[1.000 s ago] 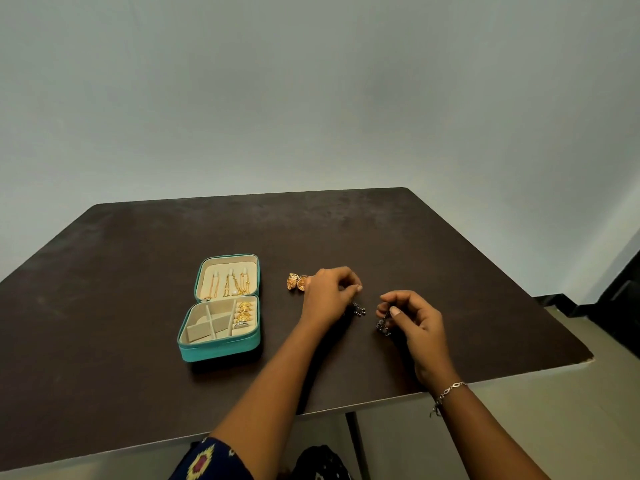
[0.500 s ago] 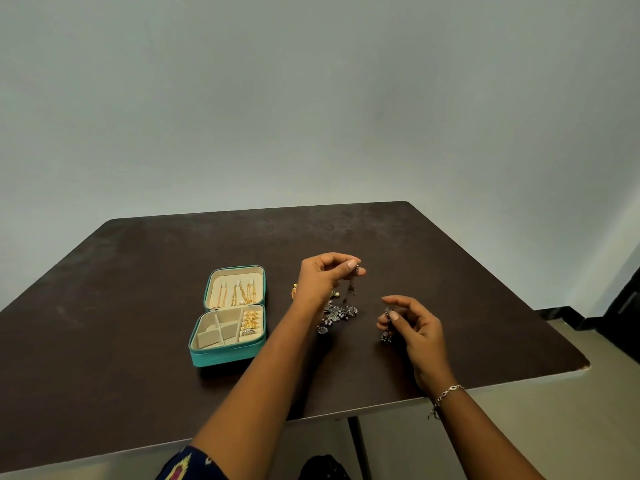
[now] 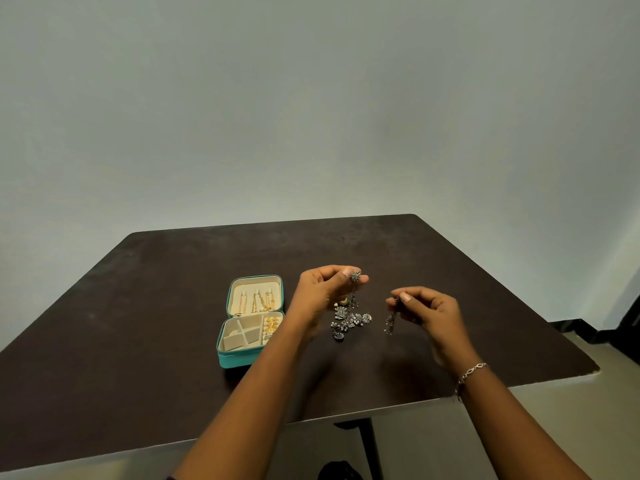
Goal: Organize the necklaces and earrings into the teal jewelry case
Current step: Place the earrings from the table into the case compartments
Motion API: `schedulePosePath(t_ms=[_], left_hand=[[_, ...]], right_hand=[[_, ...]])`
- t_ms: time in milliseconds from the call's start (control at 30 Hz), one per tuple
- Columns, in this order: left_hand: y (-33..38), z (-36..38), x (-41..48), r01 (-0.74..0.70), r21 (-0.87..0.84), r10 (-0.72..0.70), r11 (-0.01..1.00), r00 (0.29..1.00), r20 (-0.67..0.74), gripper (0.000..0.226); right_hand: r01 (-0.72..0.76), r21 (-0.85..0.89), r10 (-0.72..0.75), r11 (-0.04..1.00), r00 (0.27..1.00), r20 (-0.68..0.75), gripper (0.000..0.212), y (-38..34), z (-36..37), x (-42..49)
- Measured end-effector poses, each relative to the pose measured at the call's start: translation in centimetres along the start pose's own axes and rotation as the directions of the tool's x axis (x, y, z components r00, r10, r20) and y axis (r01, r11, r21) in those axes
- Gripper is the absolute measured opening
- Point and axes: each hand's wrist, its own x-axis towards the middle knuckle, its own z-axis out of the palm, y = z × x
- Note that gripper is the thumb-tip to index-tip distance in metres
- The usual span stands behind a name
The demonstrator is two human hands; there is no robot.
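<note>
left hand (image 3: 323, 294) pinches one end of the silver necklace (image 3: 351, 321); right hand (image 3: 431, 311) pinches the other end, both held above the table (image 3: 138, 341). the flowered middle hangs between them, just right of the open teal jewelry case (image 3: 239, 359), which holds gold chains (image 3: 258, 301) and gold earrings (image 3: 272, 323).

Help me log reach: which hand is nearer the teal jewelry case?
Left. The left hand hovers just right of the teal jewelry case, pinching the silver necklace; the right hand is farther right, beyond the necklace, pinching a dangling chain.
</note>
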Motion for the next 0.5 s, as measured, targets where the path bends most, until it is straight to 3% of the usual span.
schedulePosePath(t_ms=[267,500], left_hand=[[1.5,-2.1,-1.7,-0.068,0.018,0.069,0.997,0.997,-0.023,0.013],[3.1,-6.2,-3.9,-0.093,0.109,0.099,0.99,0.994,-0.047,0.016]], right_hand=[[0.018,0.025,-0.019,1.0,1.0,0.025,0.019,-2.0,0.6,0.0],[-0.053,0.053,0.049,0.997,0.996,0.073,0.086,-2.7,1.9,-0.3]])
